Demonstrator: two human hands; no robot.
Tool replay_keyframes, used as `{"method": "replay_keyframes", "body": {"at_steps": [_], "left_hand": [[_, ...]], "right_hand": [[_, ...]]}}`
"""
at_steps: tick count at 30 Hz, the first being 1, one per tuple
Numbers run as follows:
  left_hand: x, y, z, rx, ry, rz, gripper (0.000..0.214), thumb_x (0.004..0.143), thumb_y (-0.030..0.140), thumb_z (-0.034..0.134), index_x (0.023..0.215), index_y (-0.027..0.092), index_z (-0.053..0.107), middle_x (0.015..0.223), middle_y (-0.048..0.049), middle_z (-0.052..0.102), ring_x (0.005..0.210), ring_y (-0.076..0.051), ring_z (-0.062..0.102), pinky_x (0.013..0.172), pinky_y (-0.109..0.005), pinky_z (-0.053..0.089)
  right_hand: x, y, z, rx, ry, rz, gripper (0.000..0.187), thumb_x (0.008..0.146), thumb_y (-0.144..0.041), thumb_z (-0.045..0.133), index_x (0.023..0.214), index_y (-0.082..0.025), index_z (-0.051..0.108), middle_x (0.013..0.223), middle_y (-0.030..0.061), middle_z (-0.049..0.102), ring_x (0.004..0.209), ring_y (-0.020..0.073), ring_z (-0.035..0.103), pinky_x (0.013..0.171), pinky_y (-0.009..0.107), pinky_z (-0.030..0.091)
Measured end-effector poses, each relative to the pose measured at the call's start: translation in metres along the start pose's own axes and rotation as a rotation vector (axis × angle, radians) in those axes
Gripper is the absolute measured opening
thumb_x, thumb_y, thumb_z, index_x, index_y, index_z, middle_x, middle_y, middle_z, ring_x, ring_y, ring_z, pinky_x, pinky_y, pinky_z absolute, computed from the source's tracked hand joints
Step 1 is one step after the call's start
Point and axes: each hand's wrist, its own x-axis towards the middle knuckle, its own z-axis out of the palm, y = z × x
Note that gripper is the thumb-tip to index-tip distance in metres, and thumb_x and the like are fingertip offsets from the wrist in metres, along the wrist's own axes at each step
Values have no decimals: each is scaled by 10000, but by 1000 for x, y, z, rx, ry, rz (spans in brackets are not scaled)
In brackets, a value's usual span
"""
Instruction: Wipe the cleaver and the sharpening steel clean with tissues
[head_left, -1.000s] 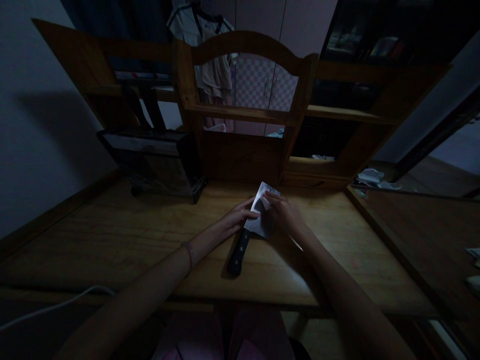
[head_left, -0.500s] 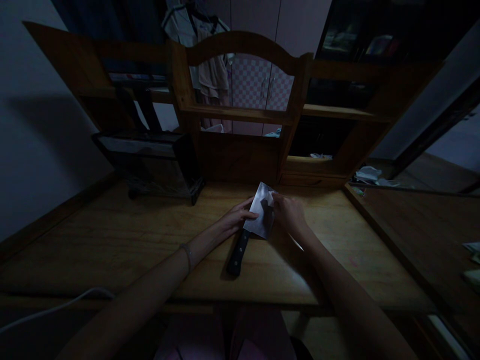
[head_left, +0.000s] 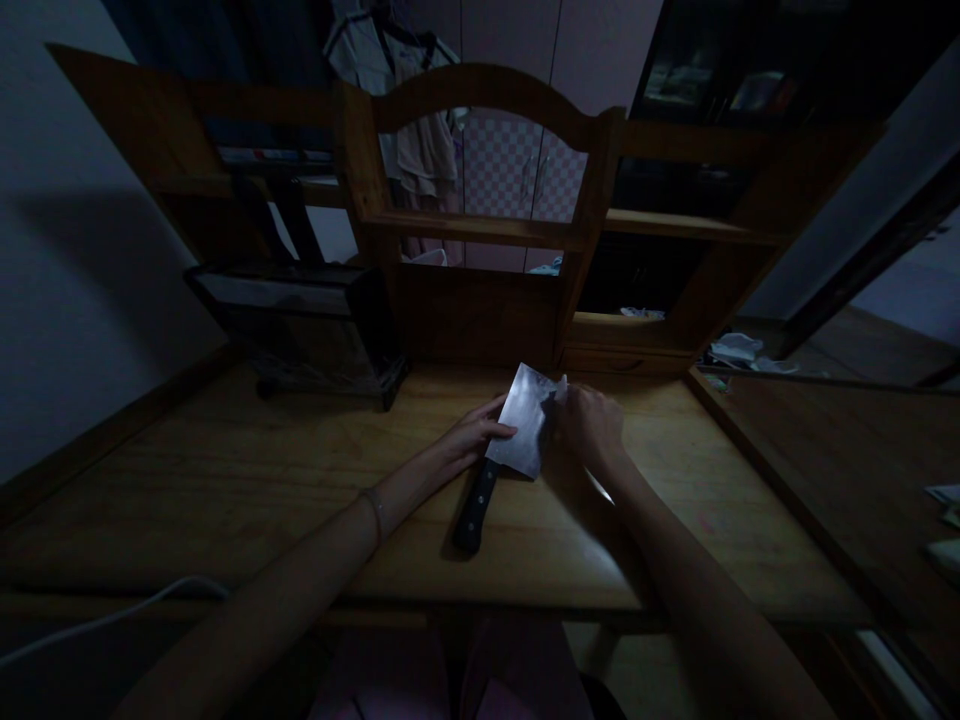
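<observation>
A cleaver (head_left: 525, 422) with a broad metal blade and a black riveted handle lies at the middle of the desk, its handle pointing toward me. My left hand (head_left: 478, 434) grips the left edge of the blade, the thumb on top of the flat face and the fingers partly hidden beneath. Beside the right edge of the blade is my right hand (head_left: 591, 428), closed in a pinch. A small pale tip, like tissue or thin cloth (head_left: 562, 384), sticks up from its fingers; the remainder is hidden in the hand.
The wooden desk (head_left: 262, 480) has a shelf unit (head_left: 480, 235) along its back. A dark, box-shaped holder (head_left: 300, 330) with black handles stands at the back left. A white cable (head_left: 150, 605) hangs over the front left edge. Clothes (head_left: 420, 110) hang behind the shelves.
My right hand has moved right, from over the blade face to just past its right edge, with the pale piece. My left hand and the cleaver have stayed in place.
</observation>
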Motion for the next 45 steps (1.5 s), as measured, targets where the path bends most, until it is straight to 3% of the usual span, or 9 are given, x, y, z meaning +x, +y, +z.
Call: {"method": "replay_keyframes", "body": {"at_steps": [3, 6, 13, 18, 25, 31, 40, 45], "left_hand": [[0, -1, 0, -5, -32, 17, 737, 640, 81, 711, 1343, 222, 539, 1113, -98, 681, 838, -197, 660, 704, -260, 486], [0, 0, 1, -4, -15, 26, 713, 647, 73, 707, 1328, 221, 555, 1141, -94, 673, 831, -179, 657, 720, -250, 485], [2, -2, -2, -11, -49, 25, 731, 660, 69, 690, 1354, 231, 527, 1106, -88, 686, 872, -201, 658, 729, -256, 479], [2, -2, -3, -4, -42, 24, 712, 661, 70, 696, 1337, 229, 541, 1103, -83, 687, 859, -185, 656, 716, -243, 479], [2, -1, -1, 12, -27, 1, 724, 667, 60, 692, 1349, 236, 526, 1098, -81, 687, 792, -166, 659, 688, -247, 491], [0, 2, 1, 3, -24, -1, 734, 647, 51, 700, 1340, 230, 539, 1117, -82, 683, 776, -160, 658, 683, -240, 486], [1, 0, -1, 1, -30, 6, 734, 642, 56, 704, 1338, 219, 538, 1150, -99, 664, 859, -195, 656, 695, -249, 494], [1, -1, -1, -7, -40, 17, 736, 643, 57, 699, 1340, 228, 539, 1166, -100, 659, 871, -202, 658, 718, -264, 497]], "right_hand": [[-4, -3, -7, 73, 137, -89, 312, 971, -216, 380, 1180, -215, 611, 1230, 96, 622, 887, 225, 665, 664, 278, 459], [-7, -6, -9, 118, 175, -200, 357, 965, -184, 396, 1288, -239, 536, 1387, 67, 509, 970, 217, 646, 688, 271, 478], [-7, -10, -2, 178, 110, -377, 453, 922, -139, 451, 1364, -234, 475, 1459, 60, 426, 1034, 222, 629, 768, 285, 515], [-6, -11, 1, 162, 7, -449, 464, 907, -123, 461, 1357, -233, 481, 1430, 47, 465, 1012, 209, 641, 811, 283, 505], [-4, -9, 2, 98, -75, -358, 429, 916, -144, 465, 1331, -242, 510, 1373, 77, 522, 990, 226, 649, 792, 289, 486], [-4, -9, 0, 95, -71, -298, 384, 910, -137, 464, 1266, -235, 567, 1326, 78, 562, 1006, 232, 641, 807, 283, 466], [-2, -7, 1, 61, -107, -179, 254, 911, -136, 440, 1012, -160, 671, 1022, 125, 687, 910, 239, 659, 750, 275, 437], [-2, -6, 3, -15, -143, -79, 260, 911, -159, 440, 987, -135, 688, 959, 156, 690, 880, 252, 666, 740, 287, 437]]}}
